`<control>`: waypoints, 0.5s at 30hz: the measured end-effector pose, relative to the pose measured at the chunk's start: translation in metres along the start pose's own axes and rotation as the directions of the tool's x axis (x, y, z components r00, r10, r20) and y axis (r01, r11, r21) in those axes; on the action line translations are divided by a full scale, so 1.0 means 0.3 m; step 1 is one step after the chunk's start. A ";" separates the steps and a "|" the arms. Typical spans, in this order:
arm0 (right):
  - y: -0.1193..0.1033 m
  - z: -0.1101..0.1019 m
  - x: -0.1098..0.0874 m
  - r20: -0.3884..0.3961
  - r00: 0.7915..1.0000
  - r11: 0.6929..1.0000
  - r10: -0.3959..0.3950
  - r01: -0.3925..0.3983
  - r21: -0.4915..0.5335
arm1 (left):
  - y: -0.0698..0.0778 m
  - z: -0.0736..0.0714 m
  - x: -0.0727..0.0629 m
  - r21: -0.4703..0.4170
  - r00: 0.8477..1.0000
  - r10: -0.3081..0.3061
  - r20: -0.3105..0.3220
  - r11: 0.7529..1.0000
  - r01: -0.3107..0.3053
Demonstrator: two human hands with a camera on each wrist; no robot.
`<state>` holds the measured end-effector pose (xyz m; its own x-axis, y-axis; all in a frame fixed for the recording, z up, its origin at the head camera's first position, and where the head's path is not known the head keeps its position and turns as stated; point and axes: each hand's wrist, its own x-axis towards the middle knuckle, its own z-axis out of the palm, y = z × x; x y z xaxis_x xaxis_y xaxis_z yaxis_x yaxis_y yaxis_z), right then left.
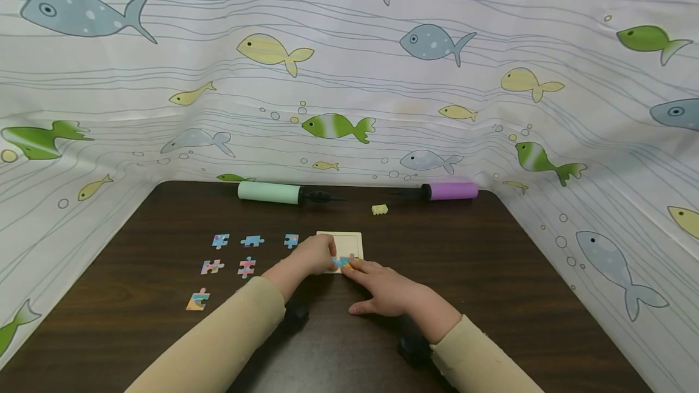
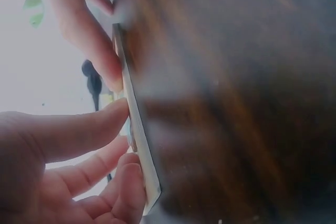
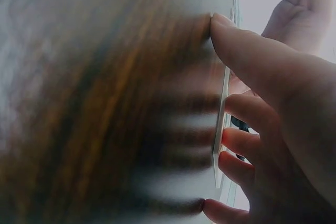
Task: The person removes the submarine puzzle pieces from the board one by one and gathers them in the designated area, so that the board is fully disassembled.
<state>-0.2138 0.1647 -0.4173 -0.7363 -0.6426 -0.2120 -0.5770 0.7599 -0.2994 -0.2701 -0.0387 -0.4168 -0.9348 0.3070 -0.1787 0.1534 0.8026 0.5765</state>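
A small cream puzzle tray (image 1: 340, 241) lies on the dark table, with colourful jigsaw pieces (image 1: 343, 262) along its near edge. Over its left near corner, my left hand (image 1: 312, 255) pinches a puzzle piece against the tray; thumb and fingertips largely hide it. In the left wrist view, the thumb (image 2: 102, 124) and curled fingers meet at the tray's edge. My right hand (image 1: 388, 290) is spread, its fingertips touching the pieces and the tray's right near corner. The right thumb (image 3: 236, 38) rests on the tabletop beside the tray.
Several loose jigsaw pieces, including one with an orange arc (image 1: 196, 301), lie to the left. At the back are a mint-green pump (image 1: 269, 193), a purple pump (image 1: 453, 191) and a pale yellow block (image 1: 379, 209). A fish-print curtain (image 1: 349, 90) encloses the table (image 1: 491, 296).
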 end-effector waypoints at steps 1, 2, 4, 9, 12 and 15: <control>0.000 0.000 0.000 0.000 1.000 1.000 0.000 0.000 -0.001 | -0.001 0.000 0.002 0.000 1.000 0.003 -0.001 1.000 -0.003; 0.000 0.001 0.000 -0.002 1.000 1.000 0.001 -0.001 -0.003 | -0.003 0.001 0.004 0.005 1.000 0.009 -0.004 1.000 -0.009; -0.001 0.003 0.000 0.000 1.000 1.000 0.003 -0.003 -0.006 | -0.007 0.002 0.008 0.010 1.000 0.017 -0.009 1.000 -0.017; -0.001 0.005 0.001 0.005 1.000 1.000 0.006 -0.006 -0.003 | -0.012 0.003 0.012 0.014 0.999 0.033 -0.019 0.999 -0.033; -0.001 0.004 0.000 0.001 1.000 1.000 0.006 -0.006 -0.002 | -0.014 0.002 0.013 -0.006 0.999 0.030 -0.022 1.000 -0.030; -0.002 0.003 -0.002 0.001 1.000 1.000 0.003 -0.003 -0.001 | -0.017 0.001 0.017 -0.030 0.999 0.034 -0.028 0.999 -0.035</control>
<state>-0.2128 0.1645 -0.4178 -0.7379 -0.6402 -0.2136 -0.5750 0.7620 -0.2979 -0.2757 -0.0410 -0.4208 -0.9376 0.3199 -0.1365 0.1765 0.7756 0.6060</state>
